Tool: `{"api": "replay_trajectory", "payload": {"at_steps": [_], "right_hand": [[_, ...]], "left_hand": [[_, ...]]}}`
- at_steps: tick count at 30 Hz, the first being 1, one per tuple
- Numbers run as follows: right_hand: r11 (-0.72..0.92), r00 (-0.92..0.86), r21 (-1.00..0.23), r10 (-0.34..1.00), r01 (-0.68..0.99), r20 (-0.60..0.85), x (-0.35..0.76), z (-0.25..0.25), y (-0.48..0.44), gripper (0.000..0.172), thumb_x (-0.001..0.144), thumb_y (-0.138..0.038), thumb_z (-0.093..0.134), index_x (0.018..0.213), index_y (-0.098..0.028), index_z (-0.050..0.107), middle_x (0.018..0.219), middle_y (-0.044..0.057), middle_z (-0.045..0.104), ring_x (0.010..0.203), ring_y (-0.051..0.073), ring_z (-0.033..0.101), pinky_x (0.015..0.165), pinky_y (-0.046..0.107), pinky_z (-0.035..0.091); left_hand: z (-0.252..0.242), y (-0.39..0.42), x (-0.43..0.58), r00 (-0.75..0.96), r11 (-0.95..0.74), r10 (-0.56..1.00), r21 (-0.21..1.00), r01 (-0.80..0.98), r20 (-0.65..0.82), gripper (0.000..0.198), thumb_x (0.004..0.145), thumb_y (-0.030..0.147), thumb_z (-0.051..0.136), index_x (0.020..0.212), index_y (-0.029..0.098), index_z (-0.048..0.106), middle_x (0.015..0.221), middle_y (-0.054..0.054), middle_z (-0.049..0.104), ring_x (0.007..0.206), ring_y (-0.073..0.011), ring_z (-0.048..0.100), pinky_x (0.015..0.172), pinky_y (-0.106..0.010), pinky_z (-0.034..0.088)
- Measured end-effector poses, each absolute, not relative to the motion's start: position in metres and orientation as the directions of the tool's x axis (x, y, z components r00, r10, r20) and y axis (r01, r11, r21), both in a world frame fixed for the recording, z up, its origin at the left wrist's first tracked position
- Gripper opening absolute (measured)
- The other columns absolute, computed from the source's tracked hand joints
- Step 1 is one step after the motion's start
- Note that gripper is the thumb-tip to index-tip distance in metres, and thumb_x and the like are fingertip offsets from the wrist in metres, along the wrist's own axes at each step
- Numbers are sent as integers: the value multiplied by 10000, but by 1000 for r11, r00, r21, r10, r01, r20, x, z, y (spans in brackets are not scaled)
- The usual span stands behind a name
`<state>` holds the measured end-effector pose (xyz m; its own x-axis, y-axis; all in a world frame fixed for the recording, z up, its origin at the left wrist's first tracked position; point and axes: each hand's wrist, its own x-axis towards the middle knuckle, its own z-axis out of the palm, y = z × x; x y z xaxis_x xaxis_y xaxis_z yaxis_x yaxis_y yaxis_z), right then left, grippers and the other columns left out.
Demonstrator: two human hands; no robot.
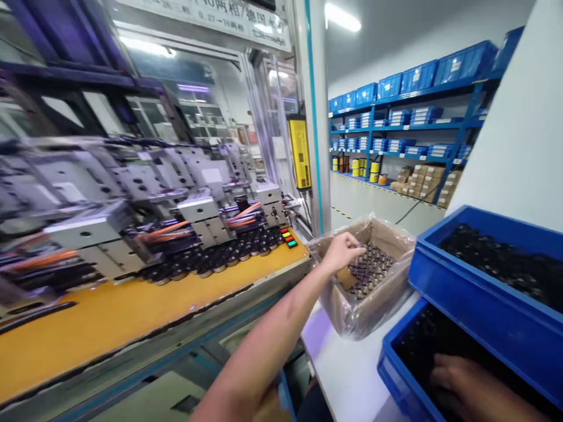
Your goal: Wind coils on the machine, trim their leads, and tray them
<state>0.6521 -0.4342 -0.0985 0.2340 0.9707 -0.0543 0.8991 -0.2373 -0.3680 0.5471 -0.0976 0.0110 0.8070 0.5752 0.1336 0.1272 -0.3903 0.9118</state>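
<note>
My left hand is held over a plastic-lined cardboard box, its thumb and fingers pinched on a small round metal part. Many similar small round parts fill the box, with a torn piece of brown cardboard among them. Down in the lower blue bin, my right hand reaches into dark parts. Its fingertips are blurred and in shadow, so I cannot see whether they grip anything.
An upper blue bin of black parts overlaps the lower one on a white table. On the left, a machine's orange worktop carries rows of black round parts and coloured buttons. Blue shelving stands behind.
</note>
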Motion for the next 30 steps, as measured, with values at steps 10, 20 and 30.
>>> {"api": "replay_trajectory", "payload": {"at_steps": [10, 20, 30], "right_hand": [[-286, 276, -330, 958, 900, -79, 615, -47, -402, 122, 738, -84, 671, 734, -174, 588, 884, 27, 642, 802, 166, 622, 719, 251, 457], [-27, 127, -354, 957, 935, 261, 564, 20, -378, 143, 965, -275, 522, 967, -174, 623, 1072, 104, 654, 840, 170, 634, 792, 298, 526], [526, -216, -315, 719, 790, 661, 468, 0, -386, 135, 945, -108, 559, 1059, -154, 615, 1066, 118, 603, 793, 128, 609, 713, 247, 568]], "left_hand": [[-14, -213, 351, 671, -267, 670, 946, -182, 318, 323, 576, 232, 909, 865, 210, 767, 827, -37, 736, 623, -129, 558, 597, -251, 487], [-21, -245, 290, 793, 219, 606, 947, -237, 58, 319, 681, 210, 854, 990, 254, 789, 965, -68, 802, 755, -178, 759, 725, -250, 609], [-28, -268, 292, 717, 143, 691, 955, -261, 93, 267, 638, 255, 875, 893, 208, 811, 889, -90, 814, 713, -203, 758, 690, -275, 627]]}}
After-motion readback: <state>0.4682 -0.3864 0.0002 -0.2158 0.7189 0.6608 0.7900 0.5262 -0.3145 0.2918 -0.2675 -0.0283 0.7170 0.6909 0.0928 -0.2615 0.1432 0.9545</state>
